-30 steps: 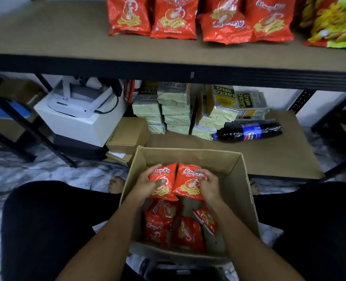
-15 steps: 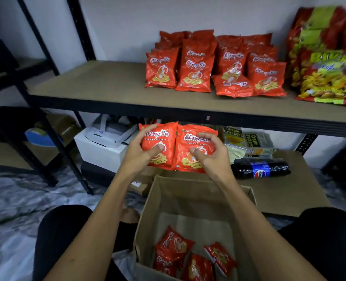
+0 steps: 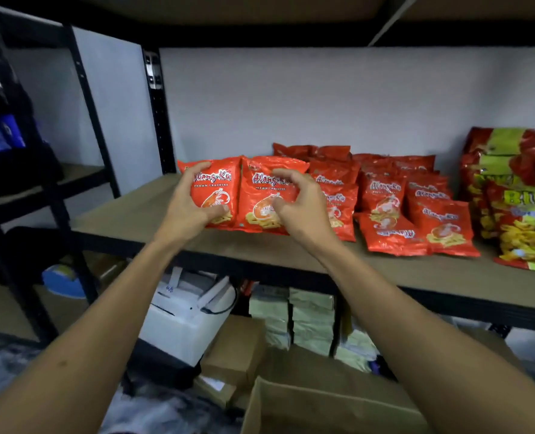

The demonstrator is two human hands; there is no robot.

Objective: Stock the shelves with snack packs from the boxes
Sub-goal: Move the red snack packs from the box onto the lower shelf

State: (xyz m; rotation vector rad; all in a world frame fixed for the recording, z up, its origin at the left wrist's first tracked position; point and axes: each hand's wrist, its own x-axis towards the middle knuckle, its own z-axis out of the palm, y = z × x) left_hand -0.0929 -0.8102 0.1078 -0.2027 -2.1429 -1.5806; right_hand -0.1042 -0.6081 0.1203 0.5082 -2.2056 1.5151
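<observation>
Packs lifted from box to shelf — upright, left grip, right grip

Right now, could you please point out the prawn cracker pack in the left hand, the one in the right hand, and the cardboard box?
Left prawn cracker pack [image 3: 217, 186]: head view, printed front.
Right prawn cracker pack [image 3: 259, 195]: head view, printed front.
Cardboard box [image 3: 322, 402]: head view, far wall.

Dim indoor light, slight motion blur, wide-angle bending at edges, deep shadow under shelf.
</observation>
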